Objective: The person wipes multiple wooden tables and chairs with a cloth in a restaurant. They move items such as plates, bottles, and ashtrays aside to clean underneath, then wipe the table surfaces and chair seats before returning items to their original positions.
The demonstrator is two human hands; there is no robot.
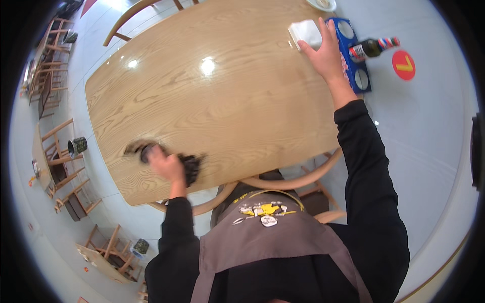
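Note:
My left hand (166,164), blurred by motion, presses a dark cloth (191,166) on the near left part of a wood-grain table (227,106). Part of the cloth spreads out on both sides of the hand. At the table's far right, my right hand (326,55) has its fingers spread at a stack of white paper napkins (308,33); whether it grips them I cannot tell. Just right of that hand lies a blue cardboard carrier (354,57) with round openings, and a green glass bottle (373,48) with a label stands by it.
A white dish (322,4) sits at the table's far right corner. Wooden chair backs (295,181) curve along the near edge, and another chair (127,17) is at the far side. Patterned bins (77,146) and more tables with chairs are on the left.

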